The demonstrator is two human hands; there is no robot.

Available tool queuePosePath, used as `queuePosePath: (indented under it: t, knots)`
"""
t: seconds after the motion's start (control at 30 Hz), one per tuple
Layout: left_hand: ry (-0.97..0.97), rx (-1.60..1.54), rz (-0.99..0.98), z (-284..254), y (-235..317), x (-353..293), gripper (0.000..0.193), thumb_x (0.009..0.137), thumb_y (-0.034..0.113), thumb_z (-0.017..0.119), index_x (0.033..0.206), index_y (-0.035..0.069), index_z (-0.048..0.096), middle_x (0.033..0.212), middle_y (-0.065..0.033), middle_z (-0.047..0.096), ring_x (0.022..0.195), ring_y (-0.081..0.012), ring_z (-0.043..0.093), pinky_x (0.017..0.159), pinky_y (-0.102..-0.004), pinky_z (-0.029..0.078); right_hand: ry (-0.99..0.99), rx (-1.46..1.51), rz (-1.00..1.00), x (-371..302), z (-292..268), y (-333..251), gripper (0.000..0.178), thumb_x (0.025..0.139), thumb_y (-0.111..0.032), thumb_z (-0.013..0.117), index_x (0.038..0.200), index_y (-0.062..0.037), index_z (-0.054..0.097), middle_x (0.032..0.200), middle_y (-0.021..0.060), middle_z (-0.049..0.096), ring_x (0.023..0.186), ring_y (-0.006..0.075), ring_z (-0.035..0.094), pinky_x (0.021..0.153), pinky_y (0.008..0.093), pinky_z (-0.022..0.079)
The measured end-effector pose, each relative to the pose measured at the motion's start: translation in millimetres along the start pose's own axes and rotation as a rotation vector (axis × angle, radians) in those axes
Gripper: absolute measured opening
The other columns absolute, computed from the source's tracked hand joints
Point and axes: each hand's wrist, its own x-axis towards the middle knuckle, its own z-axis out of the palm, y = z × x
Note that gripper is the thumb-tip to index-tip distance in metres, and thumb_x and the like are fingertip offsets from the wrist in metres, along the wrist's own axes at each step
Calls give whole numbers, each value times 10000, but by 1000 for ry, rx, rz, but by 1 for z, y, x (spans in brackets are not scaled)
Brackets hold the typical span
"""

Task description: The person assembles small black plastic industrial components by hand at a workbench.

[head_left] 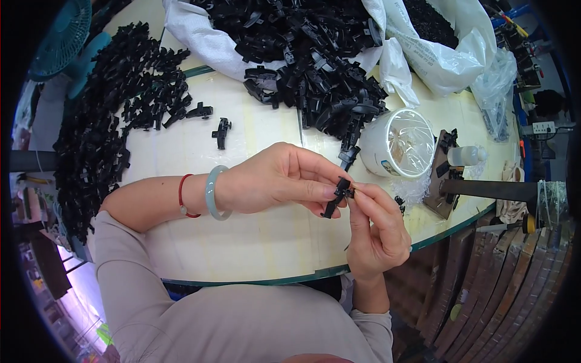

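Over the near right part of the table, my left hand pinches a small black plastic part between thumb and fingers. My right hand meets it from the right, its thumb and fingertips closed on the part's right end. Whether a separate smaller piece sits between the right fingertips is too small to tell. Two loose black parts, one a clip-like piece, lie farther left on the tabletop. Past my hands, a large heap of black parts spills out of a white sack.
A long pile of similar black parts covers the left side. At right stand a white bucket with clear plastic in it, a small bottle and a bench fixture with a dark bar. Another white bag sits behind; a fan is far left.
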Motion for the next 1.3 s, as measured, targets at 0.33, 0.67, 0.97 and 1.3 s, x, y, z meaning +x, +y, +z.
queuePosePath:
  t: [0.33, 0.67, 0.97, 1.3]
  knots:
    - [89, 145, 121, 6, -7, -1, 251, 900, 31, 596, 1143, -31, 612, 987, -114, 677, 853, -150, 664, 747, -262, 553, -80, -118, -121, -5, -5, 0, 319, 711, 118, 691, 1019, 48, 647, 979, 190, 665, 838, 272, 679, 685, 305, 565]
    - [342, 415, -118, 15, 25, -12, 162, 859, 6, 630, 1011, -49, 631, 890, -77, 672, 774, -114, 655, 703, -225, 539, 104, -113, 273, -8, -37, 5, 245, 720, 77, 719, 957, 39, 669, 931, 145, 674, 815, 248, 660, 728, 292, 531]
    - [512, 1418, -290, -22, 74, -28, 73, 761, -71, 656, 834, -83, 658, 707, -107, 653, 592, -114, 622, 587, -210, 505, -351, -512, 169, 1, -62, 22, 224, 663, 44, 710, 877, -11, 672, 862, 60, 607, 793, 232, 542, 655, 336, 465]
    - [397, 1265, 571, 24, 25, -19, 200, 735, 12, 743, 924, 24, 678, 805, -78, 656, 680, -149, 636, 526, -235, 501, -217, -130, 374, 0, -44, 1, 123, 754, 84, 674, 858, 26, 644, 900, 106, 677, 729, 164, 592, 612, 252, 469]
